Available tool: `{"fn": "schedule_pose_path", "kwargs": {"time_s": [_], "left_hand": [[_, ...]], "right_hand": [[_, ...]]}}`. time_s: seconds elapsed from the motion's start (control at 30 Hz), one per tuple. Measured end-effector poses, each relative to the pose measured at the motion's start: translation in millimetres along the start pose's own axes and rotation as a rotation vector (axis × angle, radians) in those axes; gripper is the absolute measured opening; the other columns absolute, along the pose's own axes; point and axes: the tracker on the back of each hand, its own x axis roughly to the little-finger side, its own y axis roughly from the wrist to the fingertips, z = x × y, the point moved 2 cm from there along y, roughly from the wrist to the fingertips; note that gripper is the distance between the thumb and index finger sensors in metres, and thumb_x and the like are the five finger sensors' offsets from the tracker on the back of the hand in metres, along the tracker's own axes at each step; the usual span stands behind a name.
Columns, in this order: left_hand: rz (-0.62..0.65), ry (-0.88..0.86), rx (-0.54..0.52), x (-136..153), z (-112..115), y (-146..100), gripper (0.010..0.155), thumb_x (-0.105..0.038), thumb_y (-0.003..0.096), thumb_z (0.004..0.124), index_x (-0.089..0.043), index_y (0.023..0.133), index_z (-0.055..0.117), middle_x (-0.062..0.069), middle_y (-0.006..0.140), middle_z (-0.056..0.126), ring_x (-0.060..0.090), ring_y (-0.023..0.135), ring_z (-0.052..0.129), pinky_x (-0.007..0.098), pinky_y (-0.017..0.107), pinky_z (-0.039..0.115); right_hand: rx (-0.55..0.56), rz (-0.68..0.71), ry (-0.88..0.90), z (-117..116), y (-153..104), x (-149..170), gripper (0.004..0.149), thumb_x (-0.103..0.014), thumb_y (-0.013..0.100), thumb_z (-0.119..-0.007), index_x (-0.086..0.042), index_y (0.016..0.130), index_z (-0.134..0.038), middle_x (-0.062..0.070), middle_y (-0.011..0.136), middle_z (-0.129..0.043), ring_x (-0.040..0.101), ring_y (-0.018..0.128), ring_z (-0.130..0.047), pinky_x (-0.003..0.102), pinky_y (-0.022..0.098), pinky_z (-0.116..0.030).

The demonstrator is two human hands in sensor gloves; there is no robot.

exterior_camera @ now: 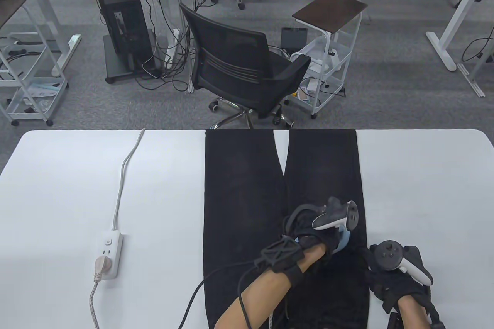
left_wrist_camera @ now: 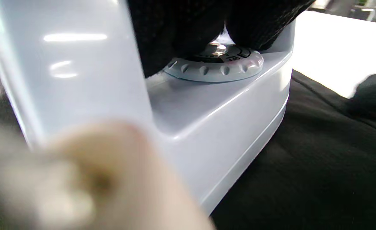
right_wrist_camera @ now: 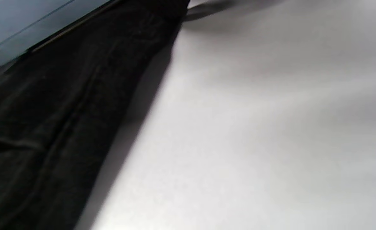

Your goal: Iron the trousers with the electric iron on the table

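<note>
Black trousers [exterior_camera: 247, 205] are spread flat down the middle of the white tabletop [exterior_camera: 424, 190], legs pointing toward the far edge, waist end at the near edge. The pale blue-white iron [exterior_camera: 341, 240] sits on the trousers' right leg, fairly close to the near edge.

The left hand [exterior_camera: 308, 228] reaches across and grips the iron's handle, gloved fingers [left_wrist_camera: 175, 32] curled down right above the temperature dial [left_wrist_camera: 215, 65] (the left wrist view shows this up close, and the iron's base is resting on the fabric). Most of the iron is hidden under the hand and its tracker from above, so only a sliver of light blue shows there.

The right hand [exterior_camera: 397, 278] rests just beside the iron at the right edge of that same leg, palm down, partly on cloth and partly on the tabletop. It looks flattened out with nothing in it, though the tracker covers most of the fingers, so I'm not fully sure.

Over on the left of the tabletop there's a white power strip [exterior_camera: 109, 253] with a plug [exterior_camera: 101, 267] in it and a braided cord running off the near edge.
</note>
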Motion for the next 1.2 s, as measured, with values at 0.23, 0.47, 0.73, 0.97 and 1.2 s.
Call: {"fn": "schedule_pose_path", "kwargs": {"time_s": [0.23,0.47,0.73,0.97,1.2], "left_hand": [[-0.160,-0.052,-0.017,13.5,-10.3,28.4,0.048,-0.047,0.0634,0.077,-0.010,0.092,0.068,-0.002,0.054,0.094,0.019,0.045,0.101,0.056,0.056,0.082],[-0.002,-0.003,0.051,5.8,-5.7,16.7,0.043,-0.043,0.0610,0.076,-0.009,0.087,0.070,-0.001,0.048,0.094,0.017,0.040,0.101,0.056,0.050,0.085],[0.143,0.012,0.128,-5.9,7.1,-22.7,0.043,-0.041,0.0605,0.077,-0.007,0.086,0.070,0.000,0.048,0.094,0.019,0.040,0.102,0.058,0.049,0.084],[0.289,0.135,0.097,-33.9,27.3,-82.7,0.043,-0.042,0.0601,0.076,-0.008,0.086,0.070,-0.002,0.049,0.094,0.017,0.041,0.103,0.056,0.049,0.086],[0.292,0.189,0.002,-41.6,36.8,-109.7,0.046,-0.044,0.0607,0.074,-0.008,0.089,0.067,-0.001,0.053,0.093,0.019,0.044,0.101,0.057,0.052,0.083]], "right_hand": [[-0.016,0.011,0.009,0.4,0.8,-0.2,0.060,-0.029,0.067,-0.055,-0.018,0.114,-0.019,0.017,0.117,-0.003,0.051,0.101,-0.002,0.081,0.061,-0.022],[-0.012,-0.005,-0.013,-2.3,2.3,-2.8,0.066,-0.039,0.068,-0.057,-0.018,0.114,-0.014,0.017,0.116,0.000,0.051,0.101,-0.001,0.081,0.061,-0.021],[0.032,0.001,0.027,-0.7,2.3,4.3,0.060,-0.031,0.067,-0.054,-0.021,0.113,-0.018,0.014,0.117,-0.003,0.049,0.102,-0.002,0.080,0.061,-0.020],[0.036,0.000,0.027,0.7,2.0,6.4,0.059,-0.029,0.067,-0.055,-0.021,0.113,-0.019,0.014,0.117,-0.004,0.048,0.102,-0.003,0.080,0.062,-0.020],[0.038,-0.001,0.026,1.3,2.3,6.4,0.059,-0.028,0.067,-0.055,-0.021,0.114,-0.020,0.015,0.117,-0.005,0.049,0.102,-0.003,0.080,0.062,-0.021]]}}
